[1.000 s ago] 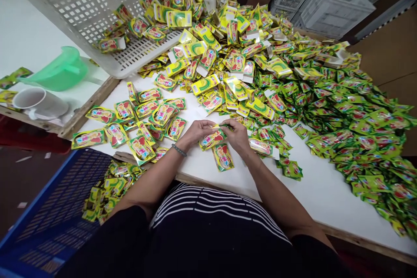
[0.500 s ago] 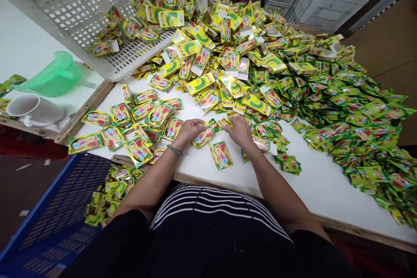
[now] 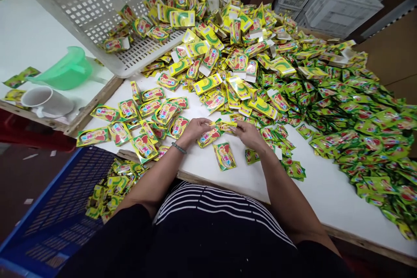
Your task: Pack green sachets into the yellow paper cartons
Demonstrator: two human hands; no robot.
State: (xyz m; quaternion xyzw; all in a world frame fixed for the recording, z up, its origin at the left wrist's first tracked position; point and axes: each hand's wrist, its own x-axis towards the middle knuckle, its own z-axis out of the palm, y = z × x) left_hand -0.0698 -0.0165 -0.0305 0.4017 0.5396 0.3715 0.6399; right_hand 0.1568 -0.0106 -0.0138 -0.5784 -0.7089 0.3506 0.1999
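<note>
My left hand (image 3: 197,130), with a beaded bracelet at the wrist, pinches the left end of a green packet (image 3: 221,125). Closed on a small yellow box (image 3: 232,127) is my right hand (image 3: 249,134), and the box meets the packet between my hands. Below my left fingers a yellow box (image 3: 208,137) lies on the white table (image 3: 195,163). Another flat box (image 3: 224,156) rests nearer the table's front edge. Whether the packet is partly inside the small box is too small to tell.
A white basket (image 3: 130,67) spills yellow boxes at the back. Green packets (image 3: 368,134) are heaped on the right. At left are a green scoop (image 3: 67,71), a white mug (image 3: 48,102) and a blue crate (image 3: 48,208) holding boxes. White crates (image 3: 342,8) stand behind.
My right hand has closed on the small yellow box and brought it level with the packet at my left hand. The whole view has shifted slightly.
</note>
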